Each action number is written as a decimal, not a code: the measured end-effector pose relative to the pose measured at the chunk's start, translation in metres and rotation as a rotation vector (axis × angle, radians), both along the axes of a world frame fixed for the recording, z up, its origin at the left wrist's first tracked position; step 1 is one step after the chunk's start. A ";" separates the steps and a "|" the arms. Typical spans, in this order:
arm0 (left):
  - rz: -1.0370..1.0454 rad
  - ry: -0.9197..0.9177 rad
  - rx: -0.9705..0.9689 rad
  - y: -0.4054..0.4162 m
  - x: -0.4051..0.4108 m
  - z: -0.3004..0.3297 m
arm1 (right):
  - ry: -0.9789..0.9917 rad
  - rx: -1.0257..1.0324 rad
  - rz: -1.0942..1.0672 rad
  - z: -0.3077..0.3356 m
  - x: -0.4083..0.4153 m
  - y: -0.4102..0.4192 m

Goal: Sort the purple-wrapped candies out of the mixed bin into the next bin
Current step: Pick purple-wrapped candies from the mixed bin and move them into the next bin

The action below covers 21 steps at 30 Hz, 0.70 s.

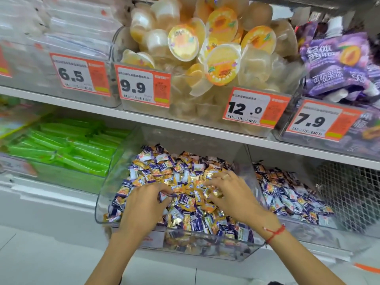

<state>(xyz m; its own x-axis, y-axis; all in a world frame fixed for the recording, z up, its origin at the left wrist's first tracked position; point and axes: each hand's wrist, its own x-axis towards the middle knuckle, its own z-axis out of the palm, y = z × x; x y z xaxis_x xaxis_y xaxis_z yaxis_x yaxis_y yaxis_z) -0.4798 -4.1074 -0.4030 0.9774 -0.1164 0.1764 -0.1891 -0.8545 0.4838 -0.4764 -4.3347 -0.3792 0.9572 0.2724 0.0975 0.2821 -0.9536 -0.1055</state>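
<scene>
Hands [185, 202], two, apparently both fingering candies [185, 182] in one mixed bin [205, 251].

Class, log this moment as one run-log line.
stage: picking | left hand: pinching candy | right hand: fingers curled in mixed bin | next bin: mostly purple candies

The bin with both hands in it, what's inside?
The mixed bin is full of small purple candies and gold candies. The left hand and right hand dig in, hiding the candies beneath them.
</scene>
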 end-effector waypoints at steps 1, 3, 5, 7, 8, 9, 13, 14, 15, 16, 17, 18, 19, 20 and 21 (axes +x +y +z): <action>0.001 0.011 -0.006 0.001 0.000 0.000 | -0.018 0.045 0.015 0.002 0.005 0.007; 0.007 0.032 -0.021 0.002 -0.001 0.002 | -0.004 0.115 -0.002 0.004 0.020 0.022; 0.025 0.032 -0.035 0.002 0.000 0.003 | 0.040 0.058 -0.036 -0.003 0.040 0.035; 0.043 0.031 -0.043 0.003 0.001 0.002 | 0.108 -0.096 -0.073 -0.015 0.057 0.048; 0.056 0.034 -0.047 0.003 0.001 0.001 | 0.137 -0.150 -0.093 -0.021 0.063 0.053; 0.073 0.034 -0.052 0.003 0.002 0.000 | 0.150 -0.173 -0.114 -0.026 0.067 0.056; 0.114 0.022 -0.057 0.004 0.003 0.000 | 0.068 -0.020 -0.134 -0.031 0.077 0.058; 0.116 0.022 -0.051 0.004 0.003 0.000 | 0.089 0.041 -0.116 -0.029 0.075 0.056; 0.116 0.021 -0.043 0.003 0.003 0.001 | 0.120 0.085 -0.090 -0.027 0.072 0.054; 0.114 0.020 -0.036 0.003 0.002 0.001 | 0.148 0.118 -0.054 -0.024 0.067 0.052; 0.110 0.016 -0.033 0.002 0.001 0.002 | 0.168 0.146 -0.018 -0.023 0.060 0.050; 0.105 0.011 -0.034 0.002 0.001 0.002 | 0.178 0.167 0.013 -0.023 0.052 0.048; 0.101 0.005 -0.035 0.002 0.001 0.002 | 0.180 0.177 0.032 -0.025 0.045 0.046; 0.097 -0.001 -0.034 0.001 0.000 0.001 | 0.180 0.174 0.046 -0.025 0.038 0.045; 0.091 -0.007 -0.033 0.001 0.000 0.001 | 0.174 0.169 0.055 -0.026 0.032 0.043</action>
<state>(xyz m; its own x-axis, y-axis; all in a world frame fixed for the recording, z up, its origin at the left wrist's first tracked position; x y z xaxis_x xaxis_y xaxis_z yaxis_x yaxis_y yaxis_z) -0.4796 -4.1060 -0.4023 0.9824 -0.0217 0.1856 -0.1153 -0.8521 0.5106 -0.4444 -4.2918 -0.4047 0.9478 0.3183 -0.0189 0.2966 -0.9020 -0.3137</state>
